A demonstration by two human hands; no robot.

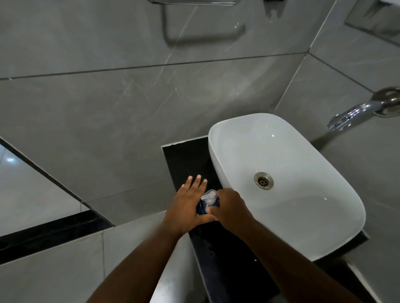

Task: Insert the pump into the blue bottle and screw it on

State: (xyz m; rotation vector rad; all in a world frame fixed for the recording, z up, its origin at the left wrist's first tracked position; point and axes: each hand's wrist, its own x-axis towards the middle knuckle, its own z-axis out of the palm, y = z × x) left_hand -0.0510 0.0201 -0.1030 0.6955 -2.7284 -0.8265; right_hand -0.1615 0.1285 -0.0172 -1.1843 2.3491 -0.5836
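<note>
The blue bottle [200, 208] stands on the black counter [227, 255] just left of the sink, mostly hidden between my hands. A clear pump [208, 196] sits on top of it, nozzle pointing left and away. My left hand [187, 205] presses against the bottle's left side with the thumb under it and the fingers stretched out straight. My right hand [230, 208] is closed around the pump's collar from the right; whether the pump is threaded on is hidden by the fingers.
A white basin [313, 238] with a metal drain [263, 180] fills the counter's right part. A chrome tap [355, 114] juts from the right wall. Grey tiled walls stand behind and to the left, with a towel rail [194, 2] high up.
</note>
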